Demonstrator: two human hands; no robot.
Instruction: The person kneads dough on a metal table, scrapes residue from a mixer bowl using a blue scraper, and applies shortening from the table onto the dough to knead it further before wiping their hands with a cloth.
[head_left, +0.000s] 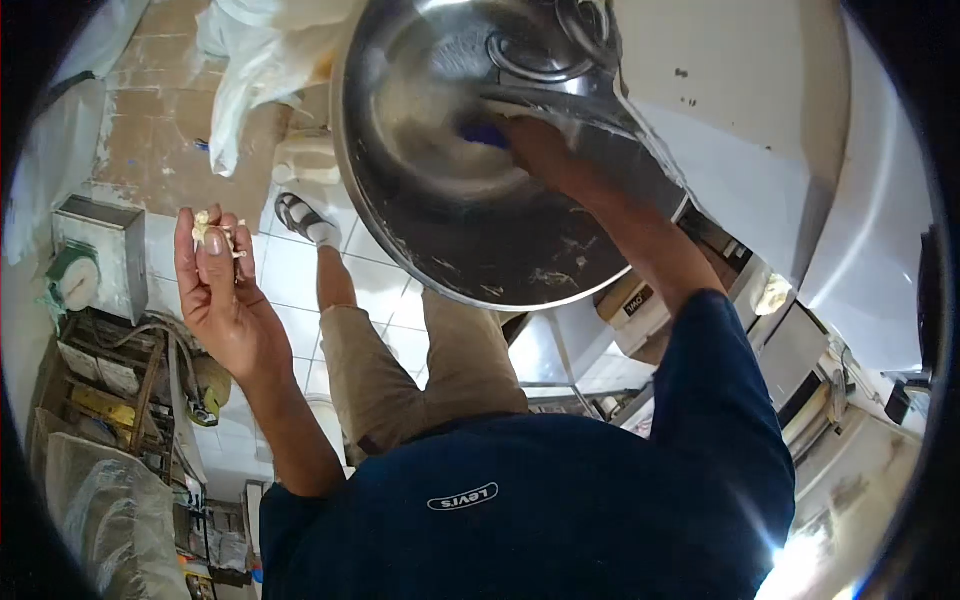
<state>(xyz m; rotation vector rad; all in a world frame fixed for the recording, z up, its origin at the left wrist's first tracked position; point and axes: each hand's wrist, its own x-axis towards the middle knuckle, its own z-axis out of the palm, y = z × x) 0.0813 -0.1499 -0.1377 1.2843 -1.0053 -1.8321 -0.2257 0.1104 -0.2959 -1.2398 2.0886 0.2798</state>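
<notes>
My left hand [232, 310] is raised to the left of the bowl. Its fingers and thumb are closed on a pale, sticky clump of dough [212, 232]. My right hand [530, 145] reaches inside a large steel mixing bowl [590, 225], gripping a small blue tool [485, 133], smeared by motion, whose kind I cannot make out. Above that hand, the mixer's curved metal hook [545, 68] hangs in the bowl. Bits of dough cling to the bowl's near inner wall, and the bottom is blurred.
The white mixer body [730, 110] rises on the right, close to my right arm. A weighing scale [75, 275] stands at the far left. White plastic sheeting [240, 90] hangs beyond the bowl. Below are a tiled floor [290, 270] and a plastic jug [308, 158].
</notes>
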